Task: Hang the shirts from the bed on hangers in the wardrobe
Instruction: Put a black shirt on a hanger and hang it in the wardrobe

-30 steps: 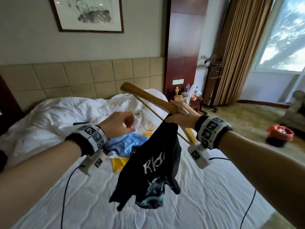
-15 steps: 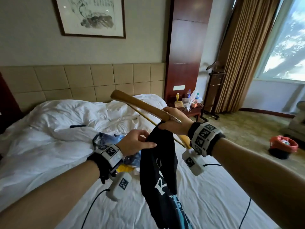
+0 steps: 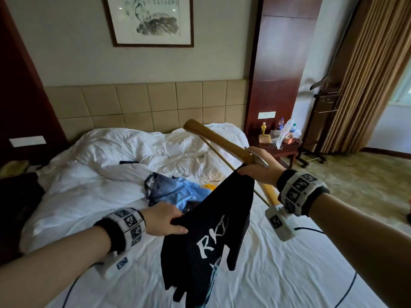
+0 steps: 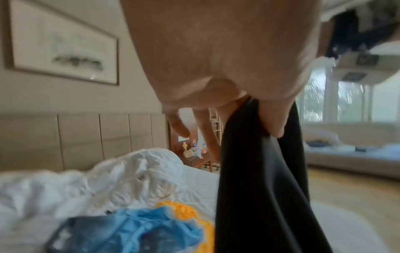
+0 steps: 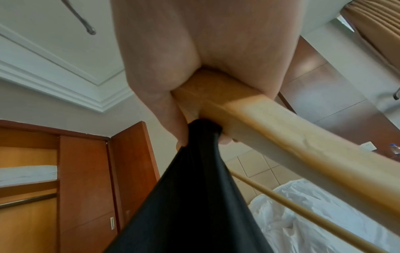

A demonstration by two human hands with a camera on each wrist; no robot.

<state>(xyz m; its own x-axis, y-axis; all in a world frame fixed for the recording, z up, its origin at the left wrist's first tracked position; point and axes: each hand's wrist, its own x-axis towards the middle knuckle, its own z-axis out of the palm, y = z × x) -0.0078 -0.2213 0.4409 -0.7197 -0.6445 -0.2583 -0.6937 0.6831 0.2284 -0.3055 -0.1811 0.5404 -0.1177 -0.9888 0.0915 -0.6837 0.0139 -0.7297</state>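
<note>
A black shirt (image 3: pixel 213 232) with white lettering hangs in the air over the bed (image 3: pixel 278 274). My right hand (image 3: pixel 258 167) grips the middle of a wooden hanger (image 3: pixel 218 138) together with one corner of the shirt (image 5: pixel 194 196); the hanger's metal hook (image 3: pixel 259 160) pokes out above my knuckles. My left hand (image 3: pixel 166 221) pinches the shirt's lower left edge (image 4: pixel 259 171) between thumb and fingers, pulling it out sideways. A blue shirt (image 3: pixel 178 192) and a yellow garment (image 3: pixel 210 187) lie crumpled on the sheet behind my hands.
A rumpled white duvet (image 3: pixel 133 152) covers the head of the bed. A bedside table (image 3: pixel 282 147) with bottles stands at the right, a valet stand (image 3: pixel 320 121) by the curtains. Wooden wardrobe doors (image 5: pixel 82 188) show in the right wrist view.
My left hand dropped lower and to the left and now holds the black shirt's edge, spreading the cloth sideways. The right hand kept its hold on hanger and shirt.
</note>
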